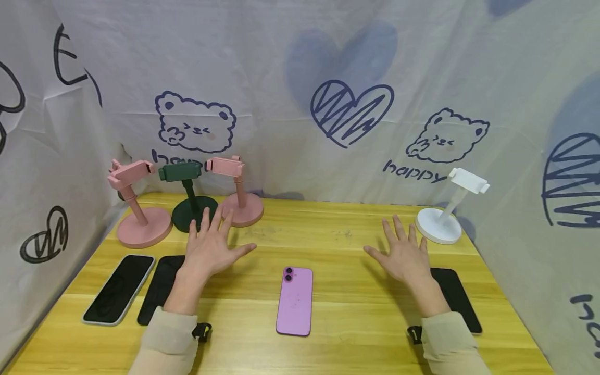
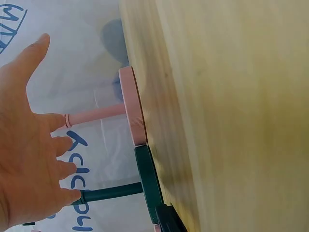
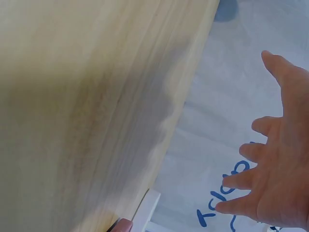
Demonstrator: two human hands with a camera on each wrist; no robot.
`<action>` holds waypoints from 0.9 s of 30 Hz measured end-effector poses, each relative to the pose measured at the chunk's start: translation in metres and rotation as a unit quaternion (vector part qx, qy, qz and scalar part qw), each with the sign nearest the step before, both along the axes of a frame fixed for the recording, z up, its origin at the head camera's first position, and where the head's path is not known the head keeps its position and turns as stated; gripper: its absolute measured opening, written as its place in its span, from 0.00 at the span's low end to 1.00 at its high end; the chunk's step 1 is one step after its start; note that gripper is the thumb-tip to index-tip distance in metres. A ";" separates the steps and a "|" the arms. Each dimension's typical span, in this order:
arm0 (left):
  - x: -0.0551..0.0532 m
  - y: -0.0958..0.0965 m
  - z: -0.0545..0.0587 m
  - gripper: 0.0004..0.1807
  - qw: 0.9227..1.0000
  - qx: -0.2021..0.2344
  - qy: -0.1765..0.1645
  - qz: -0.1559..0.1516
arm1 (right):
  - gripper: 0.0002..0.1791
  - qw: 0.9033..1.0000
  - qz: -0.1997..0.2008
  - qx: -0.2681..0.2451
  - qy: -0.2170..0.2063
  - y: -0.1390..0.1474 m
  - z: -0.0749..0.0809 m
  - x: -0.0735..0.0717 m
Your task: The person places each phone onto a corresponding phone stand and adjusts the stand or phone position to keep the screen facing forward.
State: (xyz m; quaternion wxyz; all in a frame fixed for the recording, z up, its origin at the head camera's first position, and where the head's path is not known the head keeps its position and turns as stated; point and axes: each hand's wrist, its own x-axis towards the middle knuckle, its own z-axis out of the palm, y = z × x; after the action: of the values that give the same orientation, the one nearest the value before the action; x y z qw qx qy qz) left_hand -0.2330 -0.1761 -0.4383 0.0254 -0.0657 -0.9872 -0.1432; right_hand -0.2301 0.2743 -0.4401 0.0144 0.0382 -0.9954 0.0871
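Fingers spread, my left hand (image 1: 212, 249) hovers over the table in front of a dark green phone stand (image 1: 196, 208) and a pink phone stand (image 1: 242, 208). It holds nothing. On the other side my right hand (image 1: 404, 255), also spread and holding nothing, is above the table near a white phone stand (image 1: 439, 225). Between the two hands a pink-purple smartphone (image 1: 294, 302) lies with its camera side up. Partly under the left forearm lies a black phone (image 1: 159, 289); another black phone (image 1: 457, 299) is partly hidden by the right wrist.
A second pink phone stand (image 1: 143, 226) is at the far left. In front of it lies a phone with a light edge (image 1: 119, 289), its dark screen up. White cloth with drawn bears and hearts (image 1: 351, 112) hangs behind the wooden table (image 1: 347, 333) and along its sides.
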 end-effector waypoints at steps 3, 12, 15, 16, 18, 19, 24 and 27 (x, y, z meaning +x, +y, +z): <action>-0.001 0.001 0.000 0.63 1.000 0.004 0.009 -0.001 | 0.57 1.000 0.001 -0.004 0.010 0.000 0.000 0.000; -0.004 0.012 0.003 0.62 0.998 0.036 0.054 -0.005 | 0.50 0.995 -0.005 -0.054 0.086 -0.003 0.004 0.001; -0.005 0.019 0.005 0.60 0.996 0.056 0.075 -0.006 | 0.46 0.987 -0.020 -0.100 0.121 -0.002 0.004 0.001; -0.006 0.022 0.005 0.58 0.994 0.065 0.087 -0.005 | 0.44 0.983 -0.026 -0.119 0.135 -0.002 0.004 0.001; -0.006 0.029 0.005 0.54 0.989 0.086 0.118 -0.004 | 0.39 0.971 -0.038 -0.160 0.172 -0.002 0.004 0.002; -0.006 0.033 0.005 0.51 0.985 0.100 0.138 -0.005 | 0.37 0.963 -0.041 -0.182 0.196 -0.001 0.004 0.002; -0.011 0.057 0.007 0.32 0.952 0.171 0.252 -0.030 | 0.26 0.903 -0.050 -0.272 0.329 0.006 0.004 -0.002; -0.015 0.073 0.008 0.25 0.934 0.205 0.288 -0.054 | 0.23 0.866 -0.068 -0.309 0.386 0.014 0.007 -0.006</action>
State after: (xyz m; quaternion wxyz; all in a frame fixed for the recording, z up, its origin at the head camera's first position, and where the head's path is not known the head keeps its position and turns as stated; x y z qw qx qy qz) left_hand -0.2478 -0.1028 -0.4299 0.3142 -0.1504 -0.8815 -0.3188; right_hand -0.2365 0.2881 -0.4332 0.4142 -0.0058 -0.8326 0.3677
